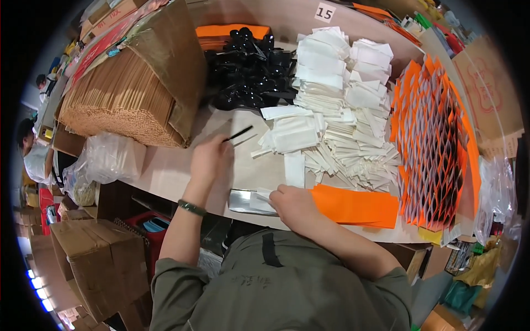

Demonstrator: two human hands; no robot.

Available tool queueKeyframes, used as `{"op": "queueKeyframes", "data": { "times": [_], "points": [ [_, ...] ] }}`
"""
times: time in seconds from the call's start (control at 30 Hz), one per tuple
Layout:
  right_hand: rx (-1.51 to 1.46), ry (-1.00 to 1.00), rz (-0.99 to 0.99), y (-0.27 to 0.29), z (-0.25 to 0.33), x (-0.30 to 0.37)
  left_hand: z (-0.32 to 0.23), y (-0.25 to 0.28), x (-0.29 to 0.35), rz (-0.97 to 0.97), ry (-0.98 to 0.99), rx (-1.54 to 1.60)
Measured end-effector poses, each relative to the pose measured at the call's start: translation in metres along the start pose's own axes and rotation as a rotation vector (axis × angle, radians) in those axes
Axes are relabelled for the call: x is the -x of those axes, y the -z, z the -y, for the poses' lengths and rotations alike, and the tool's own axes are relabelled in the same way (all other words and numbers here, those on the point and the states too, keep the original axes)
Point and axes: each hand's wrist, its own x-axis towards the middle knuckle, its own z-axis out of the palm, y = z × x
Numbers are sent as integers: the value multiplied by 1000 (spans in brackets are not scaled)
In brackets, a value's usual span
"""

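My left hand point(211, 159) is closed, pinching a slim black plastic utensil point(239, 133) whose handle sticks out to the right; its other end is hidden in the hand. At the table's front edge my right hand point(295, 205) bends its fingers over a white folded paper napkin point(261, 201). That napkin lies on a shiny silver-edged stack point(241, 202). Under and beside the right hand is a pile of flat orange paper sleeves point(359, 206). Beyond my hands are a heap of black plastic spoons point(248, 77) and a large pile of white folded napkins point(326, 94).
At the left stands an opened carton point(165, 49) packed with brown paper-edged pieces point(118, 99), beside a clear plastic bag point(113, 157). Orange and grey sleeves point(428, 143) stand fanned at the right. A closed cardboard box point(99, 259) sits below the table's left side.
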Motion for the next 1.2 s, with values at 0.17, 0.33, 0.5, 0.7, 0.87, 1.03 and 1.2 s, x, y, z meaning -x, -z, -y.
{"op": "queueKeyframes", "data": {
  "times": [0.17,0.33,0.5,0.7,0.87,1.03,1.2],
  "points": [
    [-5,87,11,-4,-8,-1,-22,19,33,36,111,425],
    [33,111,-374,13,-19,19,-41,33,73,111,-72,373],
    [248,531,-155,3,-38,37,-51,-9,81,204,-545,250],
    [326,474,-182,-4,-45,53,-43,164,-42,-517,-77,-249],
    [322,533,-162,3,-43,50,22,214,-105,-129,95,-512],
    [309,432,-138,27,-45,64,3,216,-117,-153,124,-567],
    [123,384,-35,34,-58,66,10,207,-70,-534,23,105]
  ]
}}
